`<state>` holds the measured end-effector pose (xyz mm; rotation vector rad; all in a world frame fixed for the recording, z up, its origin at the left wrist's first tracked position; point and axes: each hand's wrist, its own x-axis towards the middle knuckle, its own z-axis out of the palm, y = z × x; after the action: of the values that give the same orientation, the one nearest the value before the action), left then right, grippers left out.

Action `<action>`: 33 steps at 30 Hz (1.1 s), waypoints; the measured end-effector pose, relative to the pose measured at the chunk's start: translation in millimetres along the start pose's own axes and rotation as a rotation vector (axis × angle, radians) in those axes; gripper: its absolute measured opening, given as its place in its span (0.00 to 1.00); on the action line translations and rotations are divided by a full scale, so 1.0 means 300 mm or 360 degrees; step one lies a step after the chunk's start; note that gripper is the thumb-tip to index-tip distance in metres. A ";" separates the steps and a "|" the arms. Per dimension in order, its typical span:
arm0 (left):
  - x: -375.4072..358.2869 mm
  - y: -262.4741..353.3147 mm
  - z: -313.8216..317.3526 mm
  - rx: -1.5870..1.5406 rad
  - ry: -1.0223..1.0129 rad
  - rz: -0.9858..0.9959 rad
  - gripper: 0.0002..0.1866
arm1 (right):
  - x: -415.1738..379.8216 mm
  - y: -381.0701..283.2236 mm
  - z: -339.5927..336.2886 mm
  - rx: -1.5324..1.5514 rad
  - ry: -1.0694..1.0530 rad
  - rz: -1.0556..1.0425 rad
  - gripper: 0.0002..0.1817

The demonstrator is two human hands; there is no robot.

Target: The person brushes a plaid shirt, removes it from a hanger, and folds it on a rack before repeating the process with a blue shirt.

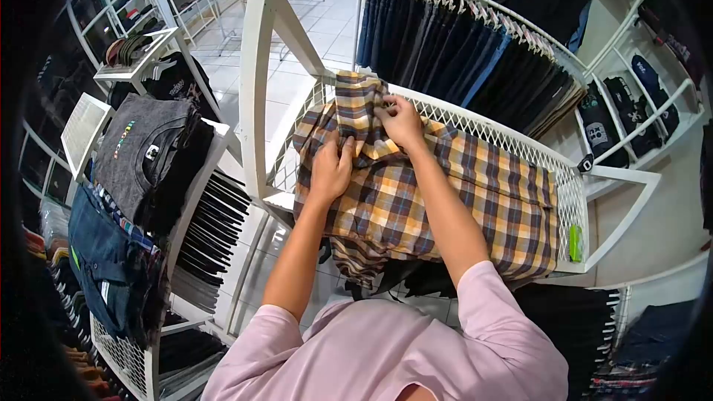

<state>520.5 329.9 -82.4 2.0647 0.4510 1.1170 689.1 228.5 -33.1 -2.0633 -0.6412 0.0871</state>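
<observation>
A yellow, navy and white plaid shirt (460, 212) lies spread over a white mesh-topped rack, with its front edge hanging down. Bunched fabric rises at its far left end, between my hands. My right hand (403, 125) pinches a fold of this raised cloth between thumb and fingers. Just left of it and nearer to me, my left hand (331, 171) rests on the shirt with its fingers stretched out and the thumb apart. Some fingertips of both hands are partly hidden by the cloth.
The white mesh rack (573, 208) has an upright frame at its left; a bright green object (575, 243) sits at its right end. Dark trousers (445, 44) hang behind it. At left, a folded grey T-shirt (141, 145) and jeans (111, 260) lie on another rack.
</observation>
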 end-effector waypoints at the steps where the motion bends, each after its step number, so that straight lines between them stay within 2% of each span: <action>1: 0.007 0.029 -0.004 -0.0021 0.0105 0.0066 0.19 | -0.028 -0.035 -0.009 0.0160 0.0083 -0.0129 0.22; 2: 0.014 0.045 -0.045 -0.0093 -0.0271 -0.0320 0.28 | -0.064 -0.068 -0.024 0.0318 0.0169 -0.0262 0.21; 3: 0.025 0.103 -0.080 -0.0113 -0.0293 -0.0373 0.24 | -0.114 -0.112 -0.051 0.0476 0.0257 -0.0391 0.20; 5: 0.018 0.106 -0.086 -0.0322 -0.0199 -0.0332 0.20 | -0.241 -0.217 -0.132 0.0361 0.0415 -0.0545 0.17; 6: 0.015 0.100 -0.087 -0.0356 -0.0201 -0.0344 0.19 | -0.290 -0.241 -0.159 0.0244 0.0483 -0.0551 0.18; 7: 0.019 0.099 -0.092 -0.0375 -0.0218 -0.0335 0.17 | -0.307 -0.216 -0.176 0.0096 0.0557 -0.0708 0.18; 11: 0.011 0.125 -0.084 -0.0472 -0.0219 -0.0284 0.15 | -0.418 -0.161 -0.215 0.0234 0.0101 -0.0297 0.20; 13: 0.020 0.117 -0.082 -0.0453 -0.0241 -0.0259 0.15 | -0.434 -0.149 -0.264 -0.0177 -0.0215 -0.0239 0.18; 14: 0.015 0.098 -0.081 -0.0450 -0.0246 -0.0244 0.15 | -0.426 -0.146 -0.271 -0.0242 -0.0129 -0.0178 0.14; 15: 0.007 0.090 -0.078 -0.0447 -0.0258 -0.0231 0.16 | -0.392 -0.137 -0.293 -0.0369 -0.0110 -0.0037 0.19; 17: 0.011 0.131 -0.097 -0.0314 -0.0373 -0.0271 0.15 | -0.285 -0.048 -0.293 -0.0324 0.0247 -0.0009 0.19; 19: 0.012 0.130 -0.094 -0.0143 -0.0428 -0.0169 0.15 | -0.144 0.116 -0.267 -0.0504 0.0535 -0.0131 0.26; 22: 0.016 0.109 -0.089 -0.0117 -0.0464 -0.0111 0.15 | -0.016 0.194 -0.228 -0.1067 0.0571 0.0301 0.33; 23: 0.014 0.092 -0.085 -0.0118 -0.0482 -0.0098 0.15 | 0.025 0.224 -0.225 -0.1103 0.0417 0.0433 0.36; 25: 0.021 0.087 -0.083 -0.0134 -0.0485 -0.0074 0.15 | 0.031 0.207 -0.213 -0.1153 0.0531 0.0435 0.33; 28: 0.013 0.083 -0.085 -0.0126 -0.0480 -0.0107 0.15 | 0.028 0.178 -0.260 -0.0918 0.0287 0.0355 0.29; 29: 0.014 0.082 -0.085 -0.0117 -0.0483 -0.0104 0.15 | 0.035 0.177 -0.253 -0.0872 0.0276 0.0403 0.25; 31: 0.016 0.086 -0.083 -0.0101 -0.0496 -0.0094 0.15 | 0.022 0.181 -0.226 -0.0945 0.0519 0.0346 0.24; 33: 0.016 0.100 -0.083 -0.0158 -0.0473 -0.0116 0.15 | 0.020 0.190 -0.209 -0.0929 0.0514 0.0344 0.26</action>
<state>501.6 323.6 -48.6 2.0656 0.3144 0.7575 736.8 158.9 -43.5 -2.6254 -0.2528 -0.3420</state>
